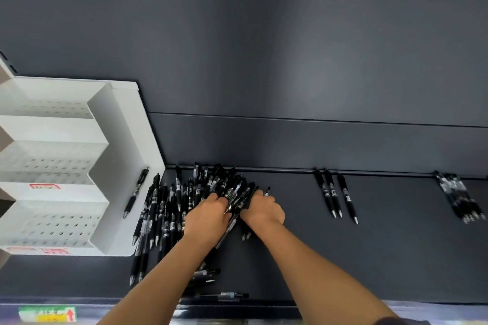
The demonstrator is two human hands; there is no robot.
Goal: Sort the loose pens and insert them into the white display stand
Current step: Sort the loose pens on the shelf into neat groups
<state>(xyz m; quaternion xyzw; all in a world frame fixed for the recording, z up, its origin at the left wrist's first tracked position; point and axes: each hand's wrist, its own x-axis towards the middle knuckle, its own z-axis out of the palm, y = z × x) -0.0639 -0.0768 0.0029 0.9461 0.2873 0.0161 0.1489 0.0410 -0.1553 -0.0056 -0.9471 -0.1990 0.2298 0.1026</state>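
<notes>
A big heap of loose black pens (169, 208) lies on the dark shelf, next to the white display stand (111, 166) at the left. The stand's stepped tiers show rows of holes with no pens in them. One black pen (136, 192) leans against its right side wall. My left hand (206, 216) and my right hand (264, 210) meet over the right part of the heap, fingers curled around a bundle of black pens (236, 194) between them. Another pen tip sticks out past my right hand's fingers.
Three black pens (335, 194) lie side by side further right on the shelf, and a tighter group of pens (460, 196) sits at the far right. A dark back wall rises behind. The shelf's front edge carries a price label (47, 314) at the lower left.
</notes>
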